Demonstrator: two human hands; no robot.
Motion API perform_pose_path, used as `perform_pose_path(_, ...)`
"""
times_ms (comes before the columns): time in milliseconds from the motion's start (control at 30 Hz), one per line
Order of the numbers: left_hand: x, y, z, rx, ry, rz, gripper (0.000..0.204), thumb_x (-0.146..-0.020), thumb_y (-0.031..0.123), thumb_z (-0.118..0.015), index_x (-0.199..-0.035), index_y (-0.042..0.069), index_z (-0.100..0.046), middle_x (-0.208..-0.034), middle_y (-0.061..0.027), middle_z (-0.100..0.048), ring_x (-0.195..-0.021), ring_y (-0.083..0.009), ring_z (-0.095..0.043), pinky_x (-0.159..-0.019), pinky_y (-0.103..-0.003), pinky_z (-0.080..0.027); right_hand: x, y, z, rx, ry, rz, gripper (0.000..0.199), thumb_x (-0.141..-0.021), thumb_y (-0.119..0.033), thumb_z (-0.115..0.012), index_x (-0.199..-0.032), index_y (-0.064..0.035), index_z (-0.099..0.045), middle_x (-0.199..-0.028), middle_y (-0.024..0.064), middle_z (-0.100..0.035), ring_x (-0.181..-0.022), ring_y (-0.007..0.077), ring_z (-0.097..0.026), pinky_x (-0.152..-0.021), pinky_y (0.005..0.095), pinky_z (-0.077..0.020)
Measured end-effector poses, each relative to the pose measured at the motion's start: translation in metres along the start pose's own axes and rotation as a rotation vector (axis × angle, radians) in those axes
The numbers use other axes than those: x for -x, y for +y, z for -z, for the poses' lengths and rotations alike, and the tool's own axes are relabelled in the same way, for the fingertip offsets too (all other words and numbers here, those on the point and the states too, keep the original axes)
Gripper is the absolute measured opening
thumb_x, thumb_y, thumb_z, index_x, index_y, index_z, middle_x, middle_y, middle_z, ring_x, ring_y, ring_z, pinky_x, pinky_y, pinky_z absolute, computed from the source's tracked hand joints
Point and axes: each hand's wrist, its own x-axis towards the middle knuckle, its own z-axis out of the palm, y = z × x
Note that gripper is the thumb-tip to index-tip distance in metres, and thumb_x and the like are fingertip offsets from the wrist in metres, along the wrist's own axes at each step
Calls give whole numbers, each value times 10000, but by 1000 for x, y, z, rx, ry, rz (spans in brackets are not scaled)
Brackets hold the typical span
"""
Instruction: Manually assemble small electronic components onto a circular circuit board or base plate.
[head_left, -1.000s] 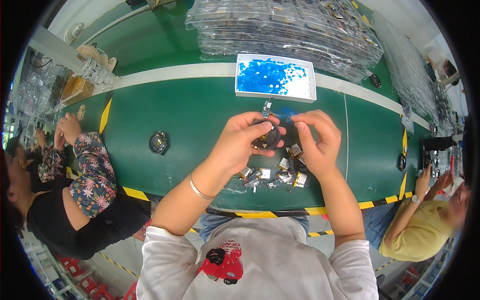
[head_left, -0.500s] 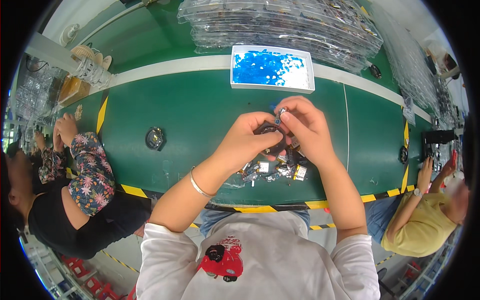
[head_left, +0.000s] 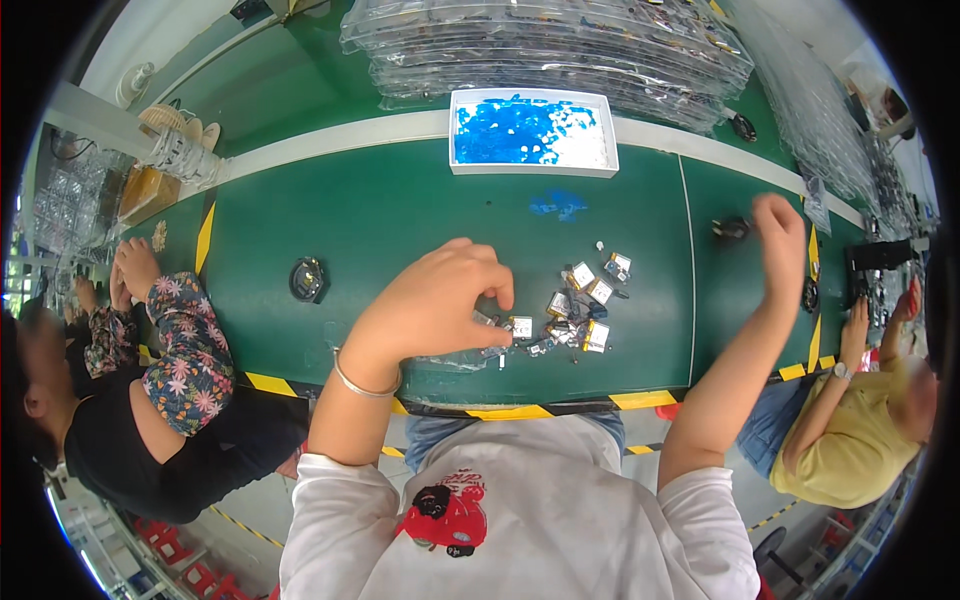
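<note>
My left hand [head_left: 435,305] is low over the table at the near side, thumb and forefinger apart, beside a pile of small battery cells [head_left: 598,336] with white labels and dark little parts. Nothing shows in its grip. Out to the right, my right hand [head_left: 780,240] is raised, its fingers bent and partly hidden. Just left of those fingers lies a round black watch case [head_left: 731,229], slightly blurred; whether they touch it I cannot tell. Another round black watch case [head_left: 308,279] sits on the table to the left.
A white box [head_left: 590,168] of blue film pieces stands at the back. Blue scraps [head_left: 558,205] lie in front of it. Stacked clear plastic trays [head_left: 560,50] rise behind. Co-workers sit on both sides, one with a floral sleeve [head_left: 190,350]. Striped tape [head_left: 510,412] marks the near edge.
My hands have parted. The round black watch case has left my left hand, and one now lies beside my right hand, which swung right. My left hand moved down-left toward the pile.
</note>
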Motion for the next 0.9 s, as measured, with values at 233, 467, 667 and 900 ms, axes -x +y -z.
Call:
perform_pose_path(233,-8,-7,-8,429,153,78,124,-742,102,-712,-788,51,-608,-690,-30,-613,-653,-153,-587,-647,-278,-472,13,-23,7,641,594,-293,326,-810,-332,-633,-919,-25,-658,-920,150,-648,-928,316,-608,-824,371,-453)
perform_pose_path(467,-12,-1,-1,1068,408,218,70,-855,69,-636,-843,25,-582,-727,-50,-647,-629,-98,-624,-555,-212,-498,43,-94,-84,-290,36,242,170,-870,-109,-624,-1014,-20,-623,-937,23,-618,-889,94,-566,-788,234,-451)
perform_pose_path(667,-21,-3,-12,1383,445,237,84,-874,88,-618,-836,46,-556,-763,-82,-654,-629,-145,-655,-564,-241,-543,103,-148,-140,-313,-252,754,437,-618,-109,-788,-1005,-60,-591,-953,84,-579,-841,246,-574,-738,335,-472)
perform_pose_path(900,-25,-7,-22,1522,509,230,82,-875,65,-603,-906,49,-529,-861,-96,-645,-719,-169,-668,-610,-274,-571,96,-139,-142,-243,-184,1036,371,-625,-46,-764,-966,-69,-619,-932,74,-576,-794,256,-563,-671,335,-466)
